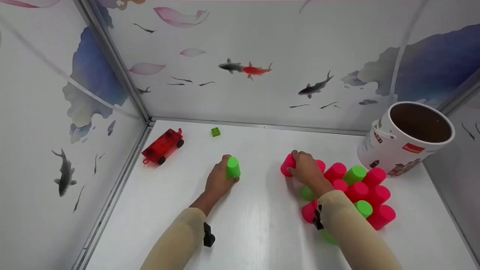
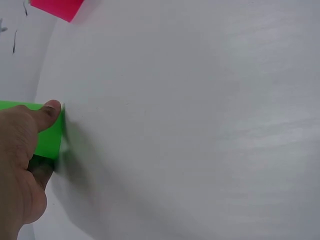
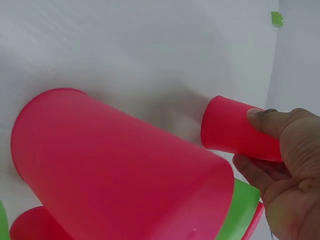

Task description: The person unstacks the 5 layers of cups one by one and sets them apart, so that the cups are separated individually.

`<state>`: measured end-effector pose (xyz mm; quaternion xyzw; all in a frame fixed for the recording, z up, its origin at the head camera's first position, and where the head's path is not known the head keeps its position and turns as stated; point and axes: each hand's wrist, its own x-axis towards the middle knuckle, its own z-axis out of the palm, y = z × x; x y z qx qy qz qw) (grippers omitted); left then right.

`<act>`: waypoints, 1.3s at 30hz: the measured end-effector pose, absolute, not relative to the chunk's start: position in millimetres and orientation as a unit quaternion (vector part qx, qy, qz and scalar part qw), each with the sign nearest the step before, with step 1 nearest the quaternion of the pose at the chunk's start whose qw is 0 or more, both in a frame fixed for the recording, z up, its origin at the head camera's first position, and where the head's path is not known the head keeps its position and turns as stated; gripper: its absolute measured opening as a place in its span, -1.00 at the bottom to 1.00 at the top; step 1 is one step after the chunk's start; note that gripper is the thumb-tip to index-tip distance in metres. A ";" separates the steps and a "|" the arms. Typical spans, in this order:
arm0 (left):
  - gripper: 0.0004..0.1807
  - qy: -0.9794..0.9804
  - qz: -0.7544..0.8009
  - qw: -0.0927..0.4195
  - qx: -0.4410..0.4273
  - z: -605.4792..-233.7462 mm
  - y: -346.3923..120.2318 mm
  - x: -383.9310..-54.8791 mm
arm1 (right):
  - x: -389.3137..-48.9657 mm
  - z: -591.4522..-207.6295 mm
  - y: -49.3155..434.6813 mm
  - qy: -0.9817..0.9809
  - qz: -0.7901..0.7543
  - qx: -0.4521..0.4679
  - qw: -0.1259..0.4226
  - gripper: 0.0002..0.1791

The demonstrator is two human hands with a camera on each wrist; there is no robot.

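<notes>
On the middle of the white table my left hand (image 1: 218, 178) grips a green cup (image 1: 233, 167), which stands upside down. In the left wrist view the thumb lies along one side of that green cup (image 2: 49, 142) and a finger shows at the other. To the right, my right hand (image 1: 308, 169) holds a pink-red cup (image 1: 288, 165) at the left edge of a group of cups. The right wrist view shows this pink-red cup (image 3: 227, 125) between thumb and fingers, close to the table. Several pink-red cups (image 1: 357, 191) and green cups (image 1: 354, 174) stand under and beside the right forearm, partly hidden by it.
A white bucket (image 1: 390, 152) with a handle stands at the back right. A red toy wagon (image 1: 163, 147) with black wheels sits at the back left, and a small green block (image 1: 215, 131) lies near the back wall. Printed walls enclose the table (image 1: 255, 232).
</notes>
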<state>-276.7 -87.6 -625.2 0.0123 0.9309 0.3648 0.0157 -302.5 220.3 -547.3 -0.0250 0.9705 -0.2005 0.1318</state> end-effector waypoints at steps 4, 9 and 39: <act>-0.11 0.931 0.363 0.024 0.039 -617.4 -75.3 -274.3 | -305.3 -544.7 217.0 0.972 -0.186 -0.019 0.141 0.02; -0.14 0.922 0.367 0.059 0.106 -604.3 -34.7 -264.4 | -309.2 -541.4 214.9 0.969 -0.188 -0.005 0.163 -0.05; -0.24 0.917 0.349 0.078 0.178 -625.4 63.1 -243.3 | -309.3 -539.3 213.8 0.968 -0.196 -0.038 0.154 -0.27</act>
